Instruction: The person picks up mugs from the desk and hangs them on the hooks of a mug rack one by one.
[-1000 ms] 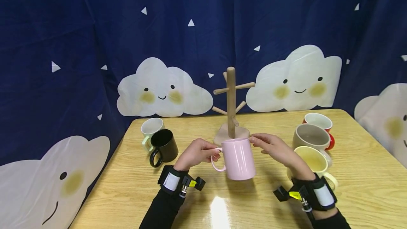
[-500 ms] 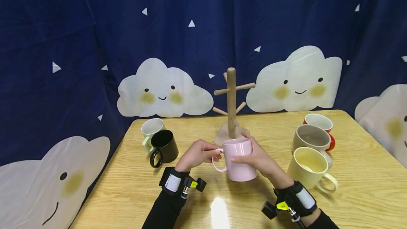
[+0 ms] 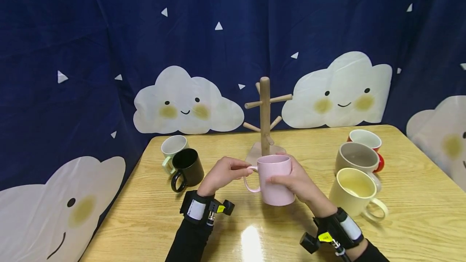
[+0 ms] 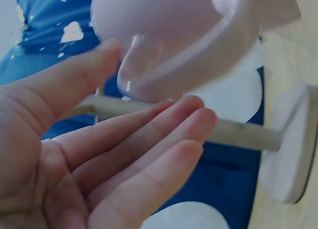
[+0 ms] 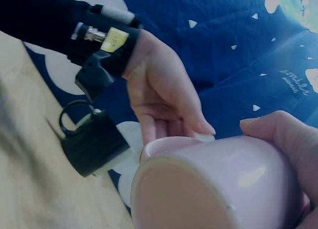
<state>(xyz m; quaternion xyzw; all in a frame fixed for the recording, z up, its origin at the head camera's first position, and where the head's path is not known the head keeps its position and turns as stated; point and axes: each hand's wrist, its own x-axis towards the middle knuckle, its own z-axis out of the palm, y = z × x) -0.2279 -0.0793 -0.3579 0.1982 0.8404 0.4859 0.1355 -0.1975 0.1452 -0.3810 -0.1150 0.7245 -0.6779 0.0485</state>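
Note:
My right hand [image 3: 302,183] grips a glossy pink mug [image 3: 274,189] round its body, thumb across the near side. The mug is upright in front of the wooden mug tree [image 3: 265,120], its handle [image 3: 246,181] pointing left. My left hand [image 3: 225,173] is right at that handle. In the left wrist view, its thumb [image 4: 94,65] overlaps the handle's edge while the other fingers [image 4: 164,124] extend apart from it. The right wrist view shows the mug's pale base [image 5: 174,204] and my right thumb [image 5: 273,127] on its side.
At left, a black mug [image 3: 192,169] stands before a white mug [image 3: 173,145] with a green handle. At right are a yellow mug [image 3: 346,193], a grey mug [image 3: 344,161] and a red mug [image 3: 375,148] with a white inside. A blue cloud-patterned curtain [image 3: 218,51] hangs behind the table.
My right hand has gone from the mug's rim to a grip round its body. The left fingers have loosened from the handle, and the mug has shifted slightly right.

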